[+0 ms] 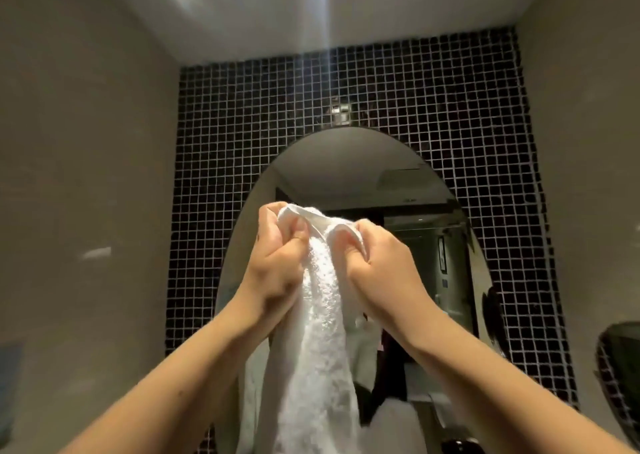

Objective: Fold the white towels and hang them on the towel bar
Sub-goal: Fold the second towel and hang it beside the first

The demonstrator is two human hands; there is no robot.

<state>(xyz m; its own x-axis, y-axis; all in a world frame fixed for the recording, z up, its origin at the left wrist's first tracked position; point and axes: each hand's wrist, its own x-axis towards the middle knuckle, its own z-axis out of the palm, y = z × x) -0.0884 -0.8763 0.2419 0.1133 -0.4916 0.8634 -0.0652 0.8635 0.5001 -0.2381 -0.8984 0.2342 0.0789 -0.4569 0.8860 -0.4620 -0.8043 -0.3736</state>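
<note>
White towel (318, 315): held up in the air in front of an oval mirror (433, 218), not resting on anything. Top edge bunched between both hands; the rest hangs straight down between the two forearms and runs out of the bottom of the view. Terry pile faces the camera. A smoother hem band shows at the top, folded over on itself.

Left grip (273, 266): clenched on the towel's upper left part, fingers curled round the cloth, a fold of hem showing above the knuckles.

Right grip (384, 263): clenched on the hem at the upper right, fingers curled in, cloth pinched under them.

The two grips sit near each other at the same height, only the gathered top of the towel between them.

Surroundings: the mirror is mounted on a wall of small dark mosaic tiles (242, 124) with pale grout. A small metal fitting (341, 109) sits just above the mirror's top. Plain beige walls to either side, pale ceiling above. Dark rounded object (620, 377) at the right edge, cut off by the frame; cannot tell what it is. The reflection is dim.
</note>
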